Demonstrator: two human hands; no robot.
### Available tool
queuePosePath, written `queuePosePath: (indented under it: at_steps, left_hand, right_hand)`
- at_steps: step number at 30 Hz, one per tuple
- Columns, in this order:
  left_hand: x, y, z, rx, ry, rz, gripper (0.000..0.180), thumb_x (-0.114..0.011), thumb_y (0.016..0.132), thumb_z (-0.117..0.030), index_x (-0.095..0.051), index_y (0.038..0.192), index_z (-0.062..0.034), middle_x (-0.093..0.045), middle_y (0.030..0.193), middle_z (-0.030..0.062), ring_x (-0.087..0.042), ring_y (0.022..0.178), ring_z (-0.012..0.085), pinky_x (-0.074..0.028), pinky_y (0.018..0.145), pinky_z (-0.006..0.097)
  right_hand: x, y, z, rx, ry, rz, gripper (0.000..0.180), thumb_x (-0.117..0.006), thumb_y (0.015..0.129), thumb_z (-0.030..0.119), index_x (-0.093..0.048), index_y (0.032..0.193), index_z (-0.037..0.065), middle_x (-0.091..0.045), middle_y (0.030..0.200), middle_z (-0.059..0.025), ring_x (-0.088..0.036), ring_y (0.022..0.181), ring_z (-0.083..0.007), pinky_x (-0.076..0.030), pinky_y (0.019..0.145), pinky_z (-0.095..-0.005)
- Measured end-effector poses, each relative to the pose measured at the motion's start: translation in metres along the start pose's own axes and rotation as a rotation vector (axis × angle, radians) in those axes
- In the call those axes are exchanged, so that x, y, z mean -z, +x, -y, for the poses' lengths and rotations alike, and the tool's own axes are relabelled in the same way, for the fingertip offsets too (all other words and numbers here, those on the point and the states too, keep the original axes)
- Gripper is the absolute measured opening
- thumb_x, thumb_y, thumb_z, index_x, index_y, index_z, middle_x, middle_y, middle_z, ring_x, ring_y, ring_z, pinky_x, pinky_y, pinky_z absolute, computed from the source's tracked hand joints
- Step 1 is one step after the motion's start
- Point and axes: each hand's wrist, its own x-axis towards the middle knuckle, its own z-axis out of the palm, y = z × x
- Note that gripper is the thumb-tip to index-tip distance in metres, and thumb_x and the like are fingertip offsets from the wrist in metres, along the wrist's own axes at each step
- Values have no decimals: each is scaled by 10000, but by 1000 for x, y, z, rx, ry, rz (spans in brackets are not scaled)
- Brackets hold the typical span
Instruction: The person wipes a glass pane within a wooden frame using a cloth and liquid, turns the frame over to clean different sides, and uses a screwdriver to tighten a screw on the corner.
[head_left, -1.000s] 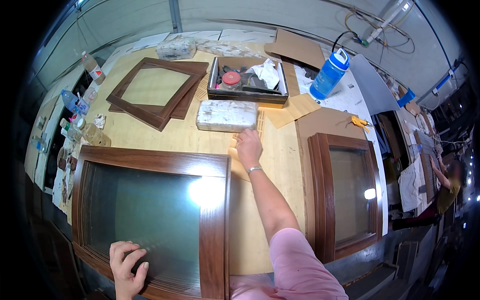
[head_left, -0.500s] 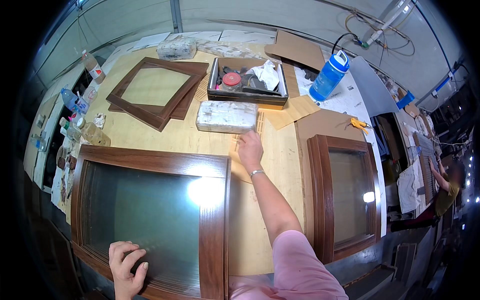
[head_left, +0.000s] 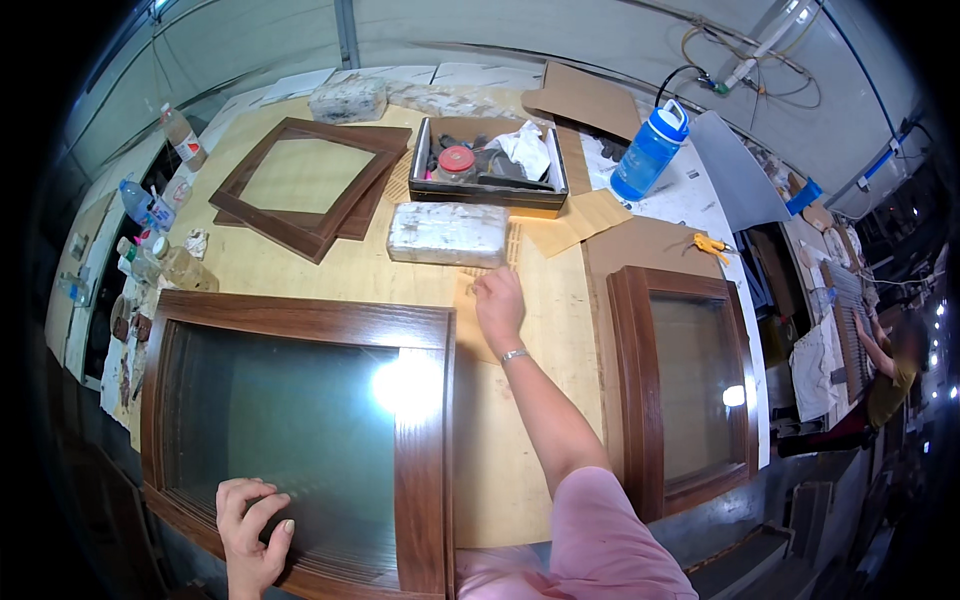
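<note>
A large brown wood-framed glass panel (head_left: 425, 480) lies at the front left of the table. Over its near edge rests my left hand (head_left: 250, 535), fingers bent and apart, holding nothing. My right hand (head_left: 498, 305) reaches to the table's middle with its fingertips pinched together; whatever they hold is too small to make out. Beneath and beside that hand lies a tan slotted paper sheet (head_left: 468, 315). Just beyond the fingers is a whitish, smeared block (head_left: 448, 233), which looks wrapped in film.
Smaller glazed frames (head_left: 632, 400) are stacked at the right. Two open frames (head_left: 255, 165) overlap at the back left. An open box (head_left: 490, 192) of odds and ends sits behind the block. A blue bottle (head_left: 650, 155) stands back right; another person (head_left: 885, 385) works far right.
My right hand has stayed almost in place, its fingers now slightly farther from the block. My left hand keeps its position on the panel. The whole view has shifted slightly.
</note>
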Motion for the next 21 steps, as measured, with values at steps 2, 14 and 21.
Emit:
queuePosePath:
  at_steps: [2, 14, 21]
  left_hand:
    - [0, 0, 0, -6, -1, -1, 251, -702, 735, -158, -662, 947, -31, -575, 1014, 115, -535, 1002, 325, -462, 878, 439]
    - [4, -2, -4, -107, 23, -31, 331, -717, 702, -94, -670, 1027, -57, -591, 1084, 123, -542, 1043, 356, -443, 891, 464]
    - [26, -13, 25, -335, -43, -12, 338, -752, 734, -174, -689, 1045, -57, -626, 1130, 123, -568, 1106, 339, -427, 986, 482]
  right_hand:
    - [13, -3, 6, -31, 11, -8, 58, -726, 775, 55, -682, 766, 91, -601, 878, -23, -586, 909, -238, -499, 775, -362]
    - [126, 13, 96, -106, 620, -42, 86, -744, 783, -41, -697, 847, -10, -639, 936, -62, -642, 835, -143, -532, 703, -261]
    - [158, 10, 265, -201, 834, 391, 69, -729, 819, -33, -720, 879, 0, -723, 868, -47, -658, 785, -88, -538, 742, -235]
